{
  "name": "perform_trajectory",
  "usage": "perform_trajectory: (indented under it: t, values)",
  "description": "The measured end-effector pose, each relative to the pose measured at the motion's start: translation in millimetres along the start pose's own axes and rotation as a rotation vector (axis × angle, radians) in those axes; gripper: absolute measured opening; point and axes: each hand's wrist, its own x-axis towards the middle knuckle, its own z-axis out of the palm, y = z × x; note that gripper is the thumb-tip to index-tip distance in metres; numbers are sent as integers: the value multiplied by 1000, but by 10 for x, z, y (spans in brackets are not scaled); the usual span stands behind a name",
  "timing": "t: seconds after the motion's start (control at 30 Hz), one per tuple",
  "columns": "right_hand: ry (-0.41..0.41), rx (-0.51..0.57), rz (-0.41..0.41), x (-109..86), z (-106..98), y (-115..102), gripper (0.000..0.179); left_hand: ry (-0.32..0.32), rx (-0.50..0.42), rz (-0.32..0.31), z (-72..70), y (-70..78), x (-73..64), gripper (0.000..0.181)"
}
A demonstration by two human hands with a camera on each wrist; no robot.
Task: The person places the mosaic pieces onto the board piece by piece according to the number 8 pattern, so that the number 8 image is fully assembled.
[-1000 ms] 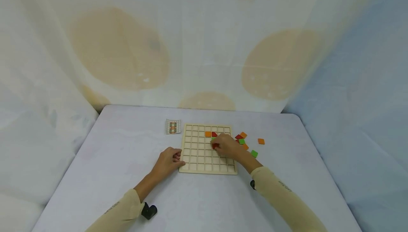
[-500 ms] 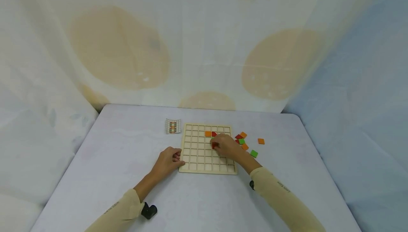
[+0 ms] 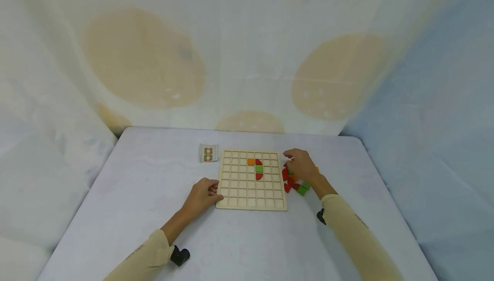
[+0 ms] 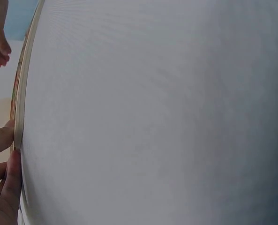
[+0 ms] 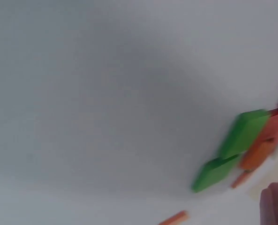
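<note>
A pale wooden grid board (image 3: pixel 247 193) lies on the table. Set in its cells are an orange square tile (image 3: pixel 251 161), a green square tile (image 3: pixel 259 169), and two rounded red tiles, one above the green and the lower red tile (image 3: pixel 259 176) below it. My left hand (image 3: pixel 201 196) holds the board's left edge near the front corner, thumb out and other fingers curled. Beyond the board's right edge, my right hand (image 3: pixel 302 167) hovers over loose tiles with fingers loosely bent; I see nothing held. Part of the pile is hidden under it.
A small pattern card (image 3: pixel 209 153) with a coloured grid lies left of the board's far corner. Several red, orange and green loose tiles (image 3: pixel 303 188) lie close along the board's right side. Fabric walls (image 3: pixel 247 58) stand behind and beside the table.
My right hand has left the lower red tile in its cell and moved right, off the board, to above the loose tiles. My left hand keeps its place.
</note>
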Motion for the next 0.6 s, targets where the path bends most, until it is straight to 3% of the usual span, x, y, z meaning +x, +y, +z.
perform_trajectory:
  t: [0.2,0.4,0.6]
  values:
    - [-50,-100,164,-31,-24,211,34,4,-13,9,5,-25,-4,49]
    - [-39,-148,166,-7,30,277,31,6,-32,22,3,-44,-2,49]
    - [-97,-125,169,6,-15,316,35,9,-22,21,5,-47,-3,49]
